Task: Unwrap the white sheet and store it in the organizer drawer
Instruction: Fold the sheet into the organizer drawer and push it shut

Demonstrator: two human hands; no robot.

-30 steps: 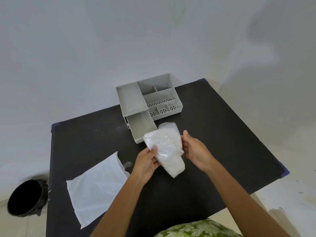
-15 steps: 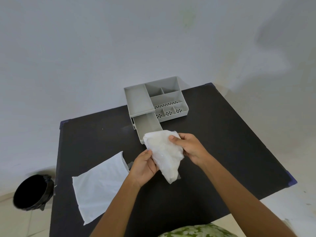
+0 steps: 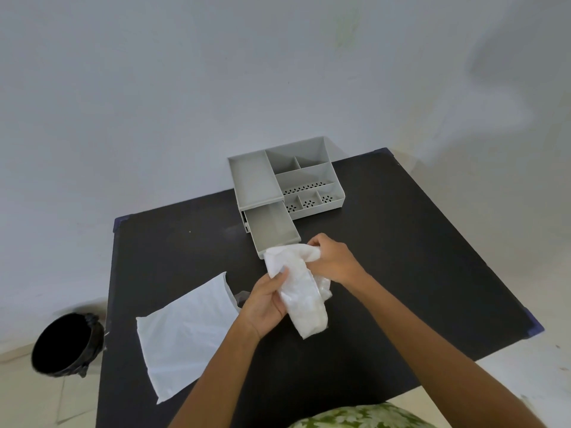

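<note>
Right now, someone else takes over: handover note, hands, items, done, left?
Left hand: grip on the clear plastic wrapper around the sheet, held above the table.
Right hand: grip on the white sheet, which sticks out of the wrapper's top end.
Organizer: at the table's far edge; its drawer is pulled open, nothing visible inside.
Another flat white packet lies on the table to the left; black bin on the floor.
Done: drawer open, unwrapping under way.
Left: free the sheet, place it in the drawer.
</note>
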